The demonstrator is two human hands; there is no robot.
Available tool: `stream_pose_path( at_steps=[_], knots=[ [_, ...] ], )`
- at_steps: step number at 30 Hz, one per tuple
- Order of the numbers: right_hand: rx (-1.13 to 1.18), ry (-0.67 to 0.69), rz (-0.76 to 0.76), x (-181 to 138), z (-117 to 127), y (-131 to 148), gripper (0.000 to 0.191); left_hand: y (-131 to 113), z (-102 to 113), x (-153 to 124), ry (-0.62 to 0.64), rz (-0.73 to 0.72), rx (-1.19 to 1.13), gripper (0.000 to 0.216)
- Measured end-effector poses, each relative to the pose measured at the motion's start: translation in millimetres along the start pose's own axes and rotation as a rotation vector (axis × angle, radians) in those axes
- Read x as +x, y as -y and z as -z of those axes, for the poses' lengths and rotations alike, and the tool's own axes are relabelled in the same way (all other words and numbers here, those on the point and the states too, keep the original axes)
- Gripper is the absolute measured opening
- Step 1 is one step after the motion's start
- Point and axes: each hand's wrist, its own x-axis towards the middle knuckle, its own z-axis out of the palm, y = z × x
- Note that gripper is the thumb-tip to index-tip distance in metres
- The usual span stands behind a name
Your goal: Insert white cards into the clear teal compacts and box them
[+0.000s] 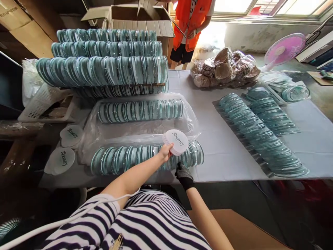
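My bare left hand (pixel 165 152) grips a small stack of round white cards (pixel 176 141) printed with "sbeaury", held above the nearest row of glass discs (pixel 130 159). That row lies on its side along the table's front, its discs standing on edge. In a black glove with a grey dotted palm, my right hand (pixel 184 173) touches the row's front edge near its right end. Its fingers are curled, and what they hold, if anything, is hidden. More printed white cards (pixel 60 161) lie in two piles on the left.
Behind are another glass row (pixel 140 111) on plastic wrap and several stacked rows (pixel 104 71). Slanting glass rows (pixel 260 135) lie at right. Bagged brown discs (pixel 225 67), a pink fan (pixel 284 48), a white basket (pixel 41 104) and a person in an orange vest (pixel 191 27) are around.
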Motion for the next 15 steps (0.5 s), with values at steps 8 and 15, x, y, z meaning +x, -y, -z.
stream_pose_path(
  at_steps=[8, 15],
  knots=[
    [0.130, 0.274, -0.048, 0, 35, 35, 0.034, 4, -5, 6, -0.031, -0.067, 0.031, 0.030],
    [-0.284, -0.394, 0.437, 19, 94, 97, 0.053, 1, 0, -26, 0.081, -0.115, 0.054, 0.029]
  ],
)
